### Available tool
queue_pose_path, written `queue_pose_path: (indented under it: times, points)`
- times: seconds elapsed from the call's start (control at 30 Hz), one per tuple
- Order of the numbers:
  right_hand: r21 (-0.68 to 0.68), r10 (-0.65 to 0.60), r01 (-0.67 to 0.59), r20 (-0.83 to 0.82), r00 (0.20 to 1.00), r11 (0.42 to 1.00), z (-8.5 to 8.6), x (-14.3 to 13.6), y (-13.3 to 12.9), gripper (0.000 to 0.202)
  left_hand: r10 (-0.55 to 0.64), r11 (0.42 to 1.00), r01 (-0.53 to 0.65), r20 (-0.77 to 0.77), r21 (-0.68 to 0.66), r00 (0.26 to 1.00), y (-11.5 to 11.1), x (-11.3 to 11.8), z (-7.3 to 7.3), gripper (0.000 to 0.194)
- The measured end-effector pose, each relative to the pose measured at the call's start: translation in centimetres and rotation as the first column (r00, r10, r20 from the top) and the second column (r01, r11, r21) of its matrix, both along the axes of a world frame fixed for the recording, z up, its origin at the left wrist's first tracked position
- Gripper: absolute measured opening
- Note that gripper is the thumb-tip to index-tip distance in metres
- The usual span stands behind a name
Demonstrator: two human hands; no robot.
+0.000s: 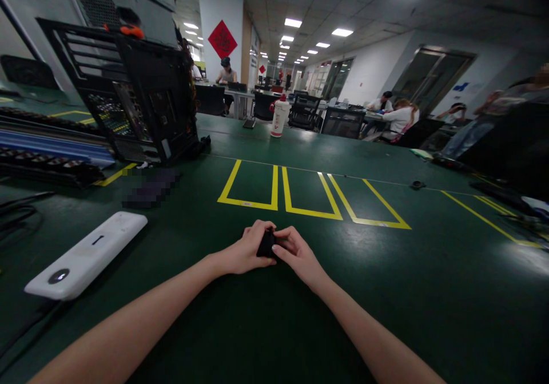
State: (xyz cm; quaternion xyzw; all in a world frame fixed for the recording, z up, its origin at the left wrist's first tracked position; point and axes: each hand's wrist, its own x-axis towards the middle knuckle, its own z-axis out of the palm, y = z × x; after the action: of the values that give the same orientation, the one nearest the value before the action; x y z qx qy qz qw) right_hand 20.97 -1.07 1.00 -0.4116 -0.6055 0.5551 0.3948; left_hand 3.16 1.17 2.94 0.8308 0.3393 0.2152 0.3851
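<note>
Between my two hands is a small black object (266, 244), partly covered by fingers, so its exact kind cannot be made out. My left hand (249, 249) wraps round its left side, with fingers over the far edge and the thumb along the near edge. From the right, my right hand (298, 253) pinches the object's right side with thumb and fingertips. Both hands are low over the green table (326, 304), just in front of the yellow tape outlines (313, 212).
A white device (92, 252) with a cable lies at the left. Behind it stand a blurred dark item (152, 188) and a black open computer case (150, 98). A white bottle (280, 118) stands at the far edge. Several people sit at tables beyond.
</note>
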Motion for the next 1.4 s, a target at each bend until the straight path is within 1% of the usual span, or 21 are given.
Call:
queue_pose_path:
  times: [0.07,0.13,0.23,0.3,0.4,0.47,0.53,0.63,0.73,0.83,0.9,0.97,1.07,1.17,1.23,1.4]
  points:
    - [0.03,-0.051,0.05,0.033,0.998,0.998,-0.15,-0.13,0.06,0.019,-0.004,1.0,0.004,0.002,-0.006,1.0,-0.09,-0.04,0.32,0.056]
    - [0.038,-0.074,0.072,0.063,0.995,0.997,-0.25,-0.22,0.15,0.024,-0.007,1.0,0.007,0.009,-0.014,1.0,-0.11,-0.07,0.4,0.056]
    - [0.016,-0.038,0.037,0.078,0.996,0.999,-0.15,-0.17,0.17,0.024,-0.005,0.999,0.006,0.02,-0.032,1.0,-0.09,-0.15,0.3,0.056]
    - [0.014,-0.007,0.006,0.052,0.999,1.0,0.02,-0.08,0.05,0.022,-0.002,0.999,0.003,0.017,-0.036,1.0,-0.1,-0.19,0.29,0.056]
    - [0.01,0.022,-0.022,0.006,1.0,1.0,0.23,-0.03,-0.2,0.026,-0.001,0.999,0.001,0.006,-0.033,1.0,-0.13,-0.2,0.38,0.055]
    - [0.006,0.004,-0.004,-0.001,1.0,1.0,0.25,-0.13,-0.28,0.022,-0.005,1.0,0.005,0.007,-0.022,1.0,-0.15,-0.16,0.43,0.055]
    - [0.014,-0.04,0.04,0.004,0.999,0.999,0.16,-0.31,-0.22,0.016,-0.011,1.0,0.011,0.013,-0.012,1.0,-0.14,-0.09,0.42,0.056]
    - [0.038,-0.086,0.085,0.015,0.996,0.996,-0.16,-0.54,0.06,0.02,-0.006,1.0,0.006,0.015,0.001,1.0,-0.09,0.0,0.29,0.056]
    - [0.024,-0.078,0.077,0.056,0.995,0.997,-0.49,-0.54,0.26,0.024,0.007,1.0,-0.007,0.006,-0.008,1.0,-0.02,0.03,0.15,0.057]
    - [0.034,-0.055,0.052,0.091,0.994,0.998,-0.63,-0.33,0.17,0.018,0.006,1.0,-0.006,0.005,-0.029,1.0,0.04,-0.01,0.0,0.057]
    - [0.044,-0.04,0.036,0.077,0.996,0.998,-0.62,-0.17,0.02,0.016,0.004,1.0,-0.003,0.008,-0.014,1.0,0.08,-0.02,-0.16,0.057]
    - [0.038,-0.024,0.022,0.05,0.998,0.999,-0.55,-0.09,-0.12,0.018,0.013,1.0,-0.013,0.008,0.006,1.0,0.12,-0.01,-0.33,0.056]
    - [0.03,-0.046,0.045,0.048,0.998,0.999,-0.42,-0.21,-0.2,0.02,0.021,1.0,-0.021,0.007,-0.001,1.0,0.11,-0.03,-0.39,0.056]
    - [0.028,-0.096,0.094,0.09,0.991,0.995,-0.28,-0.44,-0.09,0.021,0.004,1.0,-0.004,0.008,-0.024,1.0,-0.02,-0.09,-0.09,0.056]
    - [0.02,-0.08,0.078,0.101,0.992,0.997,-0.14,-0.46,-0.02,0.021,0.002,1.0,-0.002,0.007,-0.03,1.0,-0.13,-0.11,0.18,0.056]
    - [0.048,0.028,-0.029,0.033,0.999,0.998,0.17,-0.22,-0.28,0.025,0.0,1.0,0.0,0.0,-0.007,1.0,-0.16,-0.08,0.38,0.054]
